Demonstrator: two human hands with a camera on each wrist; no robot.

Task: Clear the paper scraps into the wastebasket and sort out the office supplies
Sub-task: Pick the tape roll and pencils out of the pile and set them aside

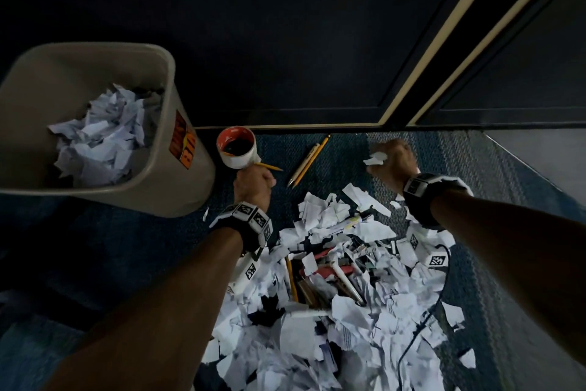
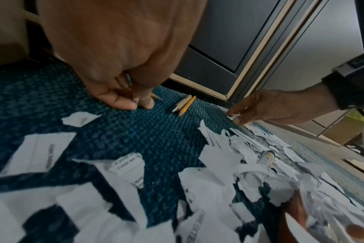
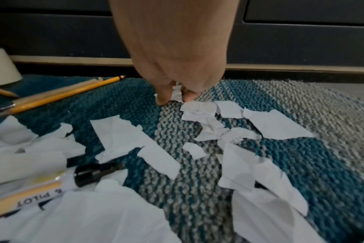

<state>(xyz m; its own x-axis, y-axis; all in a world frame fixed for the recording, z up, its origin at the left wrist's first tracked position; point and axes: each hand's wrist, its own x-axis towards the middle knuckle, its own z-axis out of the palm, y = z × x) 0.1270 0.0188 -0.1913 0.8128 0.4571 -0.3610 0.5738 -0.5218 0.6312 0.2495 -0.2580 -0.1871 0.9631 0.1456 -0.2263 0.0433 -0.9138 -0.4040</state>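
Observation:
The beige wastebasket point(image 1: 165, 149) stands at the left, part full of crumpled paper point(image 1: 101, 137). A big heap of torn paper scraps point(image 1: 345, 321) covers the carpet in front of me, with pens and other supplies point(image 1: 326, 276) half buried in it. My left hand point(image 1: 253, 178) pinches a yellow pencil point(image 2: 156, 97) low over the carpet, next to a white mug with an orange inside point(image 1: 236, 146). My right hand point(image 3: 172, 97), further right near the wall, is curled round a small white scrap point(image 3: 177, 94). A pen and a pencil point(image 1: 306, 162) lie side by side between the two hands.
A dark cabinet front with a pale trim strip point(image 1: 412, 73) runs along the far edge of the blue-and-grey carpet point(image 1: 475, 162). A black-capped Pilot marker point(image 3: 94, 172) lies among loose scraps point(image 3: 276, 125) near my right hand. A thin black cable point(image 1: 421, 327) crosses the heap's right side.

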